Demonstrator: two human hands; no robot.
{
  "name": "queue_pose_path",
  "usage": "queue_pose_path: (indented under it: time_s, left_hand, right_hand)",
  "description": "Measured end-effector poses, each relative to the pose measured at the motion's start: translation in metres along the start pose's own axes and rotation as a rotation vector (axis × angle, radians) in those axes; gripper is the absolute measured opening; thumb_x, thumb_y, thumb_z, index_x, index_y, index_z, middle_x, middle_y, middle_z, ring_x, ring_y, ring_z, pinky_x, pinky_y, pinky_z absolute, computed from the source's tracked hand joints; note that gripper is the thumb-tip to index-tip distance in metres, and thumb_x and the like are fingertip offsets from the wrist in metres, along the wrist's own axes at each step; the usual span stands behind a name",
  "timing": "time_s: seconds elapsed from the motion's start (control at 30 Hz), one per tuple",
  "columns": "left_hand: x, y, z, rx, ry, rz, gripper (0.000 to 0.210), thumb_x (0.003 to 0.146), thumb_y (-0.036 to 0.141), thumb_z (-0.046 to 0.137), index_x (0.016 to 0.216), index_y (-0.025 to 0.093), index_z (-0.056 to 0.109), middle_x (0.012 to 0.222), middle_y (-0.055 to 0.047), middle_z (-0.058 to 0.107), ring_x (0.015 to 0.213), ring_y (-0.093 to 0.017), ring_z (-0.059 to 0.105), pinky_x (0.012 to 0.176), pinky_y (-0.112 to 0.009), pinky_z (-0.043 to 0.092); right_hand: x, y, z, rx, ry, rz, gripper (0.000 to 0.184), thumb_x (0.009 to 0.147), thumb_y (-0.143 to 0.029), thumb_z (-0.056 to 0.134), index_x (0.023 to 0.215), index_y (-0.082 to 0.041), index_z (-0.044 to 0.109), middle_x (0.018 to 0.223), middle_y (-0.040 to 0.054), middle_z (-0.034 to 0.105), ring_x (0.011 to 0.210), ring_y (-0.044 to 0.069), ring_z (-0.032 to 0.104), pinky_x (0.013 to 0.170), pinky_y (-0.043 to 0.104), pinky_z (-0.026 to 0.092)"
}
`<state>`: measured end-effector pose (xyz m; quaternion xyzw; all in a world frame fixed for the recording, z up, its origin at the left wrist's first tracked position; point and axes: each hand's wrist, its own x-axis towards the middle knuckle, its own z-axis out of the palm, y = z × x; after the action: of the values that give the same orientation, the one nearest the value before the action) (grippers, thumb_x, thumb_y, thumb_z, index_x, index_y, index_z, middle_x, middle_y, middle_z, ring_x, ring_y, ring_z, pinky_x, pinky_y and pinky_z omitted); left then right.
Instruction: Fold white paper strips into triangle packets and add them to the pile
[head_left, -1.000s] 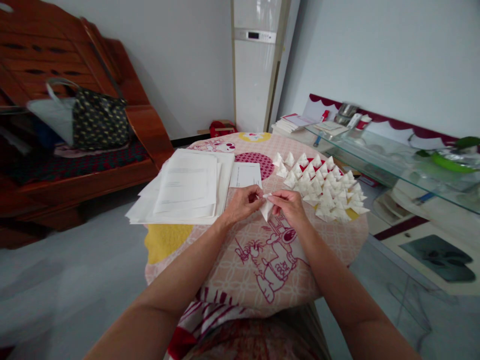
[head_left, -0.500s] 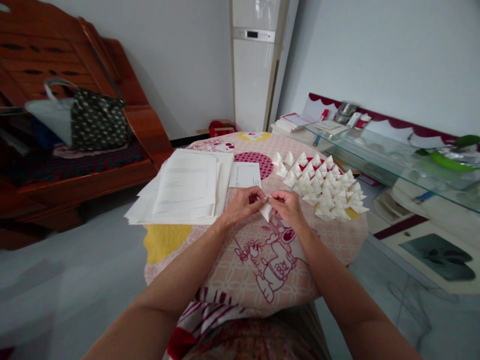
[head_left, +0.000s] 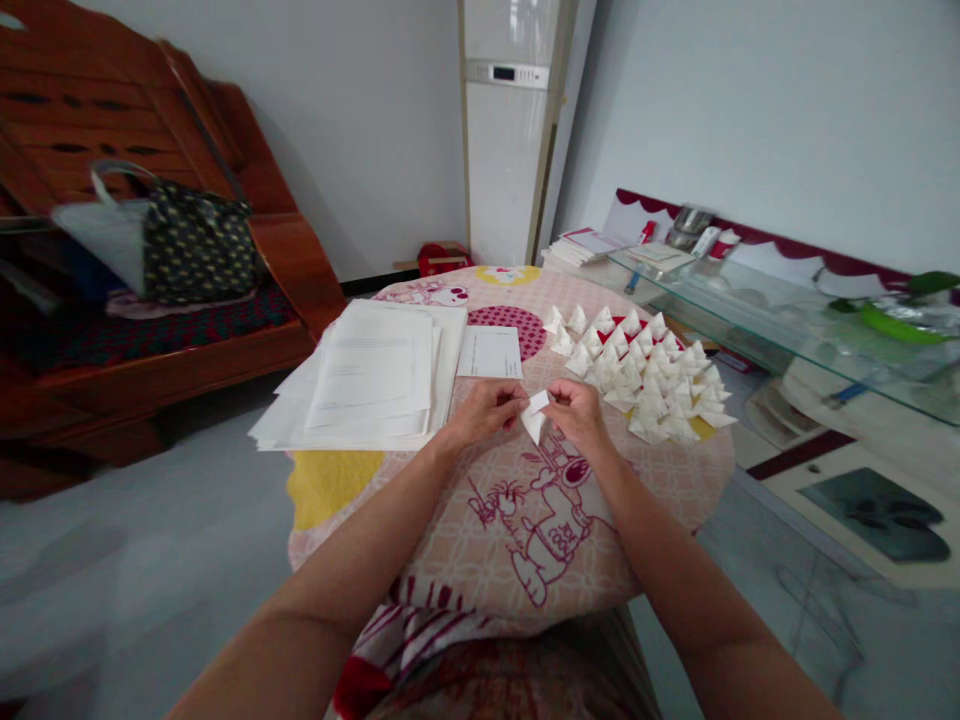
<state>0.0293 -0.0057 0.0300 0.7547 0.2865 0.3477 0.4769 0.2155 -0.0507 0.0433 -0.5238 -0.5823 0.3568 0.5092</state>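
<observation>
Around me the room and table stay as they were: the wooden bench (head_left: 45, 130) stands to the left of my stack of papers (head_left: 367, 370), and the cloth-covered table (head_left: 465, 540) spreads beneath it. The stack has not moved. Well to its right sits the crowd of small folded papers (head_left: 652, 385), points up, none added in this last second. Just beside its right edge lies the white card (head_left: 489, 352), unchanged.

What differs is between my hands. My left hand (head_left: 487, 412) is just right of the stack's near right corner, and my right hand (head_left: 577, 412) is farther right. They have parted slightly, so the paper piece (head_left: 535, 420) between them, right of the stack, shows a flat pale band across its top with the point hanging below. I take that to mean the piece is partly opened and the folding unfinished. My right thumb and finger pinch its right edge; my left fingertips are drawn close together at its left edge, but I cannot tell whether they grip it.
</observation>
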Motion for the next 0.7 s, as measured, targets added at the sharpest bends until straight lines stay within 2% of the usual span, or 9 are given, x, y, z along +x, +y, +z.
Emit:
queue_pose_path:
  time_s: [0.17,0.3,0.47,0.53,0.7]
  left_hand:
    - [0.000,0.002,-0.002,-0.025,-0.012,-0.002,0.027,0.092,0.037,0.061,0.079,0.014,0.063,0.054,0.003,0.058,0.047,-0.009,0.050,0.049,-0.019,0.037]
    - [0.000,0.004,-0.003,-0.050,-0.014,-0.011,0.027,0.092,0.038,0.061,0.079,0.014,0.062,0.054,0.003,0.058,0.047,-0.009,0.050,0.049,-0.020,0.037]
    - [-0.001,0.008,-0.003,-0.047,-0.015,-0.013,0.028,0.091,0.038,0.061,0.078,0.014,0.061,0.054,0.002,0.058,0.048,-0.008,0.050,0.050,-0.020,0.038]
    - [-0.002,0.009,-0.003,-0.034,0.003,-0.021,0.027,0.091,0.038,0.061,0.077,0.014,0.061,0.054,0.003,0.058,0.048,-0.008,0.050,0.051,-0.020,0.038]
    - [-0.002,0.010,-0.004,-0.024,0.019,-0.035,0.026,0.091,0.037,0.061,0.078,0.014,0.061,0.055,0.003,0.057,0.048,-0.008,0.049,0.050,-0.020,0.037]
  right_hand:
    - [-0.002,-0.003,-0.003,-0.038,-0.019,-0.058,0.024,0.072,-0.041,0.063,0.061,-0.020,0.058,0.048,-0.0048,0.047,0.043,0.010,0.042,0.043,0.024,0.028]
    - [-0.003,-0.001,-0.006,-0.054,-0.032,-0.107,0.036,0.084,-0.049,0.062,0.062,-0.021,0.058,0.046,-0.0036,0.048,0.042,0.011,0.043,0.044,0.025,0.030]
    - [-0.001,0.010,-0.006,0.034,-0.005,-0.086,0.051,0.092,-0.060,0.057,0.059,-0.021,0.056,0.043,-0.0020,0.050,0.040,0.011,0.044,0.045,0.025,0.032]
    - [0.000,0.013,-0.006,0.067,0.010,-0.080,0.050,0.092,-0.061,0.058,0.061,-0.021,0.059,0.043,-0.0020,0.051,0.040,0.011,0.044,0.045,0.025,0.032]
    - [0.000,0.008,-0.008,0.105,-0.048,-0.040,0.033,0.079,-0.051,0.074,0.071,-0.019,0.070,0.047,-0.0036,0.054,0.041,0.011,0.045,0.043,0.024,0.030]
